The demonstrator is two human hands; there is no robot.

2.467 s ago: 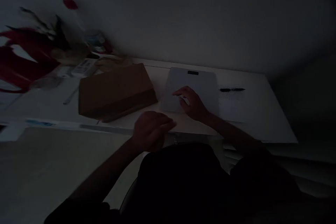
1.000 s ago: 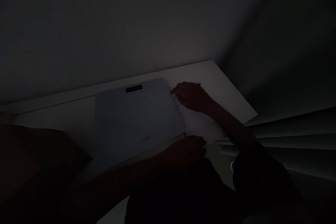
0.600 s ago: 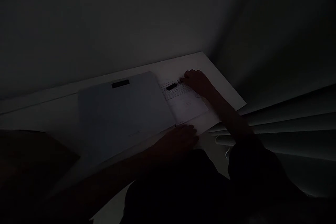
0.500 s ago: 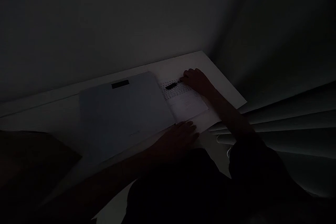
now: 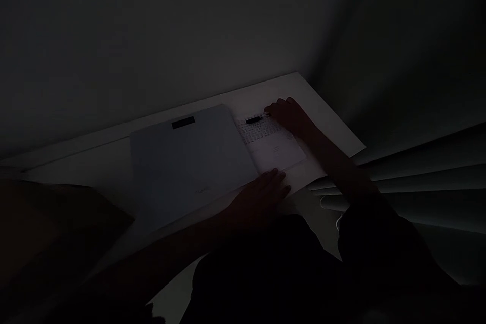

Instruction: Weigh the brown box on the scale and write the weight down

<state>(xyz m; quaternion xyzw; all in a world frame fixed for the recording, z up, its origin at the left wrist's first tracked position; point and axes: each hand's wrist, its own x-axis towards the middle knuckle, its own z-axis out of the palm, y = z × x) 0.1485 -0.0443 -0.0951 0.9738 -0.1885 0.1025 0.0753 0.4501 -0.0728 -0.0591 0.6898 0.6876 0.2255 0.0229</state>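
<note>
The scene is very dark. A flat, pale, patterned thing (image 5: pixel 275 149) lies on the white table; rows of small key-like marks fill its far half, and its near half is plain with faint marks. On the rows rests a small dark bar (image 5: pixel 253 120). My right hand (image 5: pixel 286 114) is at its far right side, fingers bent together close to the bar; what they pinch, if anything, is too dark to make out. My left hand (image 5: pixel 268 190) lies flat at the near table edge with fingers slightly apart, by the patterned thing's near left corner.
Left of it lies a large grey square panel (image 5: pixel 193 162) with a dark window (image 5: pixel 183 122), resembling a scale. The white table (image 5: pixel 326 126) meets a wall (image 5: pixel 152 35) behind. A dark, pointed shape (image 5: pixel 87 212) fills the lower left. Curtain-like folds (image 5: pixel 425 177) hang at the right.
The whole view has shifted, so things appear farther right. The dark bar lies slightly farther back and less tilted. My hands keep nearly the same places.
</note>
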